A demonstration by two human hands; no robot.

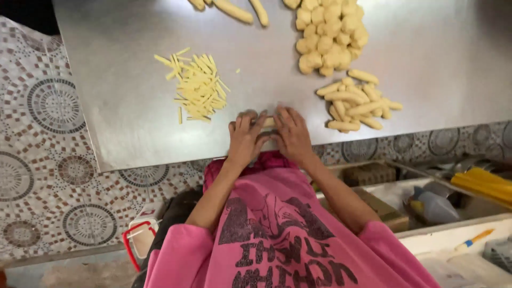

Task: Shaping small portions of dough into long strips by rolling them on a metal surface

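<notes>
My left hand (244,137) and my right hand (292,134) lie side by side near the front edge of a steel table (133,128), fingers pointing away from me. Both press on a small pale dough piece (268,122), which shows only between the fingertips. A heap of thin yellow strips (198,86) lies to the left of my hands. To the right lies a pile of rolled dough sticks (354,102), with a mound of dough lumps (330,34) behind it.
A few longer dough rolls (234,9) lie at the table's far edge. Patterned tiles (48,160) cover the floor on the left. Below the table on the right are boxes, a plastic bottle (437,207) and yellow sheets (482,184). A red-rimmed container (140,240) sits low left.
</notes>
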